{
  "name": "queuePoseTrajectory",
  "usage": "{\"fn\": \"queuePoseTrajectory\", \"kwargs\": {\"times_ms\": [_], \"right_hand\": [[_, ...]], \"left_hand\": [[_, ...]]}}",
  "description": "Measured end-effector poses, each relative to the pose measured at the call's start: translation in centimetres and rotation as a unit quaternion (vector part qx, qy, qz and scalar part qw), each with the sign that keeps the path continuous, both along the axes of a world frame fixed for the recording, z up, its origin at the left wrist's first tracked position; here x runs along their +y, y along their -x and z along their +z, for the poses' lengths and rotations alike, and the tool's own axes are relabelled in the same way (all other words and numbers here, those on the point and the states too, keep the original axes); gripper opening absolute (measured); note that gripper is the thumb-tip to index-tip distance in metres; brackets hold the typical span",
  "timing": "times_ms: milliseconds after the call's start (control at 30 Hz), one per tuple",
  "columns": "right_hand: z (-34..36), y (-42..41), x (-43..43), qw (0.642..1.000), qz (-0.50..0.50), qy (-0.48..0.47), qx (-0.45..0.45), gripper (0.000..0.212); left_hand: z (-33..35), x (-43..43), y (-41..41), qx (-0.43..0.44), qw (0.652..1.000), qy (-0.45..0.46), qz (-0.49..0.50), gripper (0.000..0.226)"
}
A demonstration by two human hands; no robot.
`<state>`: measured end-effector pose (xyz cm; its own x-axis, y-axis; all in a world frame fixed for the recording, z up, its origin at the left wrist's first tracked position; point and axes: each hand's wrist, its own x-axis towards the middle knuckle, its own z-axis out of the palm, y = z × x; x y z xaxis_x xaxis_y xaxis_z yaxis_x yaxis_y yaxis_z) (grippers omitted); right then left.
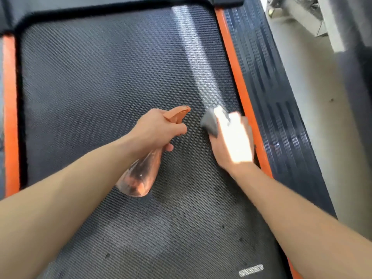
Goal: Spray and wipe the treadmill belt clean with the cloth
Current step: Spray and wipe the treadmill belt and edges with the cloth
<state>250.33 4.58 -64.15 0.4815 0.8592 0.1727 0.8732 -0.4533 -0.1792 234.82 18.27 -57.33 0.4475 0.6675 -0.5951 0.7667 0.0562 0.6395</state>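
The dark textured treadmill belt [100, 81] fills most of the view, with dark damp spots near the bottom. My left hand [159, 127] grips an orange translucent spray bottle [138, 176] by its neck, nozzle pointing away over the belt's middle. My right hand [233, 141] presses a grey cloth [210, 121] flat on the belt beside the right orange strip. Most of the cloth is hidden under the hand. A bright band of sunlight crosses the hand and runs up the belt.
Orange strips [237, 77] border the belt on both sides. A black ribbed side rail [281, 109] runs along the right. Beyond it lies pale floor [322, 117] with a white post and equipment at the top right. A small white mark [251, 270] sits on the belt near the bottom.
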Motion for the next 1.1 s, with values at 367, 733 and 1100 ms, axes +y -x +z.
{"fn": "queuePoseTrajectory", "kwargs": {"times_ms": [367,733,1100], "right_hand": [[-2.6,-4.8,11.1,0.995,-0.057,-0.046,-0.062,0.009],[-1.6,4.1,-14.7,0.994,0.036,0.098,0.02,0.081],[-0.7,6.0,-15.5,0.994,-0.042,0.092,0.052,0.071]], "left_hand": [[-0.9,1.1,0.0,-0.036,0.998,0.035,0.043,0.019],[1.2,-2.5,-6.4,-0.038,0.996,0.078,0.004,0.012],[0.7,-7.7,-7.5,0.007,0.992,0.077,-0.095,0.012]]}}
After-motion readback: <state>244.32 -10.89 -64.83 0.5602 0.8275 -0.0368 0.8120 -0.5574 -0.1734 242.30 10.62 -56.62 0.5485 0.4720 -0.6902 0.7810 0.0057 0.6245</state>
